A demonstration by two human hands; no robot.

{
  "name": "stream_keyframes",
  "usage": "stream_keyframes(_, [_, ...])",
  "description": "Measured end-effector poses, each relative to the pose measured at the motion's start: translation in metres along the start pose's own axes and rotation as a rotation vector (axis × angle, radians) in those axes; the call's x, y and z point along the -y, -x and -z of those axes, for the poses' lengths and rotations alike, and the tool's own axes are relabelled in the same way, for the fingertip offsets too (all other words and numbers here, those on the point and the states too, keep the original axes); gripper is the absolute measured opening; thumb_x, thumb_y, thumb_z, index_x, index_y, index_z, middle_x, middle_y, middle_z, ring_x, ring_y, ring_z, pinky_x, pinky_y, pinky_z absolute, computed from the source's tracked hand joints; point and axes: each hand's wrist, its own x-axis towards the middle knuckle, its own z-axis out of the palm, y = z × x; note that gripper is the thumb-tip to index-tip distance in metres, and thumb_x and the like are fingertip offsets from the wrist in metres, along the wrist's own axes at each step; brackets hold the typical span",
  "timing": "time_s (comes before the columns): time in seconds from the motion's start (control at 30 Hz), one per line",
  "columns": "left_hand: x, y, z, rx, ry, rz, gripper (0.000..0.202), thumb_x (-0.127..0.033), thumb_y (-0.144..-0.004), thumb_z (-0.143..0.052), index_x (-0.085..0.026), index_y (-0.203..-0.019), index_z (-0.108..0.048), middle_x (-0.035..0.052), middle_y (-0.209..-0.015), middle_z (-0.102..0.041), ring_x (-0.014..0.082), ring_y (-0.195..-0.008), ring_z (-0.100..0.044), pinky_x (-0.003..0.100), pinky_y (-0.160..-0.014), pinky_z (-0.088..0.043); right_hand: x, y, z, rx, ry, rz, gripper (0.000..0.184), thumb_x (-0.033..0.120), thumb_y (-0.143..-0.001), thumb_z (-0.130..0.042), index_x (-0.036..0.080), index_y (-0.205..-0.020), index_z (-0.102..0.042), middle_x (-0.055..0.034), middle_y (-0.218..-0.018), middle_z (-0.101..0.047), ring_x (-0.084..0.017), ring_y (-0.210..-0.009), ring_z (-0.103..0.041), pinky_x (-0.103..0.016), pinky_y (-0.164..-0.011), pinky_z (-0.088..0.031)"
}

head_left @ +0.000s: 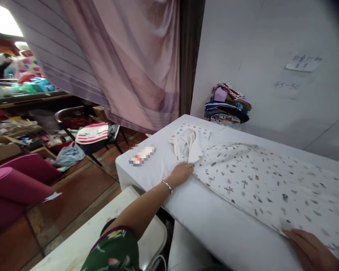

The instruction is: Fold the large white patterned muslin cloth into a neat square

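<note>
Our green floral sleeve (113, 250) is nearest; our left hand (182, 174) pinches the edge of the printed white garment (243, 177) spread on the white-covered table (197, 210). Our right hand (313, 244) touches it, grip unclear to us. Folded clothes (227, 105) lie beyond; a wall paper (287, 86) reads "45-50".

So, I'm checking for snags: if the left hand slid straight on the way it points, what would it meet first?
The left hand would likely meet the printed white cloth just ahead first; depth there is hard to judge.
</note>
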Motion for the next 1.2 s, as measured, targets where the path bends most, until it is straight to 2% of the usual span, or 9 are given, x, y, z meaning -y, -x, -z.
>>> stream_keyframes(0.13, [-0.002,0.002,0.001,-0.005,0.100,0.031,0.027,-0.018,-0.091,-0.032,-0.021,-0.100,-0.057,0.0026,-0.110,-0.058,0.0160,-0.095,-0.053,0.025,-0.074,-0.041,0.021,-0.017,-0.003,0.003,0.178,0.142,0.035,0.038,-0.079,-0.045,0.024,-0.100,-0.069,-0.0081,-0.103,-0.065,-0.027,-0.092,-0.060,-0.044,-0.079,-0.050])
stream_keyframes(0.4, [-0.007,0.001,0.008,-0.142,0.236,0.072,0.029,-0.016,-0.088,-0.036,-0.023,-0.108,-0.056,0.0024,-0.112,-0.060,0.0164,-0.098,-0.056,0.025,-0.079,-0.044,0.174,-0.127,-0.043,-0.022,0.164,0.432,0.035,0.028,-0.082,-0.044,0.020,-0.112,-0.061,-0.0085,-0.107,-0.063,-0.024,-0.095,-0.058,-0.039,-0.079,-0.048])
stream_keyframes(0.57, [-0.011,0.002,0.013,-0.213,0.316,0.083,0.034,-0.012,-0.082,-0.040,-0.024,-0.110,-0.055,0.0027,-0.112,-0.060,0.0175,-0.100,-0.056,0.028,-0.083,-0.044,0.235,-0.178,-0.065,-0.019,0.107,0.409,0.037,0.016,-0.085,-0.035,0.017,-0.115,-0.057,-0.0099,-0.101,-0.063,-0.022,-0.085,-0.059,-0.034,-0.070,-0.049])
stream_keyframes(0.67, [-0.015,0.003,0.010,-0.236,0.409,0.096,0.038,-0.011,-0.081,-0.040,-0.026,-0.112,-0.055,0.0023,-0.112,-0.061,0.0177,-0.102,-0.056,0.029,-0.086,-0.044,0.248,-0.187,-0.069,0.034,0.025,0.373,0.037,0.017,-0.086,-0.031,0.017,-0.112,-0.058,-0.0101,-0.097,-0.063,-0.021,-0.080,-0.061,-0.032,-0.063,-0.050])
stream_keyframes(0.77, [-0.021,0.000,0.003,-0.313,0.544,0.147,0.043,-0.010,-0.081,-0.039,-0.028,-0.118,-0.051,0.0011,-0.121,-0.057,0.0164,-0.110,-0.052,0.030,-0.093,-0.042,0.247,-0.188,-0.069,0.097,-0.120,0.341,0.037,0.020,-0.088,-0.030,0.020,-0.113,-0.058,-0.0072,-0.095,-0.065,-0.019,-0.083,-0.062,-0.030,-0.068,-0.052])
stream_keyframes(0.9, [-0.034,-0.006,-0.002,-0.403,0.665,0.374,0.046,-0.012,-0.078,-0.043,-0.026,-0.122,-0.045,0.0044,-0.137,-0.039,0.0189,-0.119,-0.045,0.032,-0.096,-0.041,0.241,-0.189,-0.068,0.101,-0.245,0.338,0.040,0.025,-0.087,-0.033,0.023,-0.122,-0.054,-0.0041,-0.107,-0.065,-0.019,-0.094,-0.062,-0.032,-0.078,-0.053])
stream_keyframes(1.03, [-0.044,-0.011,0.000,-0.489,0.776,0.608,0.049,-0.018,-0.075,-0.051,-0.024,-0.122,-0.040,0.0079,-0.139,-0.032,0.0204,-0.117,-0.045,0.032,-0.093,-0.043,0.238,-0.191,-0.067,0.110,-0.296,0.311,0.043,0.024,-0.087,-0.034,0.023,-0.127,-0.051,-0.0036,-0.121,-0.058,-0.020,-0.106,-0.058,-0.035,-0.089,-0.049])
stream_keyframes(1.13, [-0.047,-0.017,0.000,-0.566,0.967,0.780,0.050,-0.029,-0.073,-0.057,-0.022,-0.120,-0.040,0.0101,-0.132,-0.040,0.0194,-0.104,-0.054,0.032,-0.086,-0.045,0.236,-0.190,-0.062,0.141,-0.329,0.297,0.043,0.027,-0.089,-0.032,0.022,-0.127,-0.051,-0.0038,-0.124,-0.056,-0.019,-0.110,-0.055,-0.035,-0.093,-0.046])
stream_keyframes(1.2, [-0.048,-0.023,-0.004,-0.517,1.240,0.926,0.053,-0.033,-0.071,-0.059,-0.020,-0.118,-0.040,0.0112,-0.116,-0.053,0.0185,-0.086,-0.060,0.032,-0.075,-0.049,0.235,-0.188,-0.059,0.157,-0.343,0.299,0.043,0.029,-0.089,-0.032,0.020,-0.127,-0.051,-0.0048,-0.125,-0.055,-0.019,-0.112,-0.054,-0.034,-0.094,-0.046])
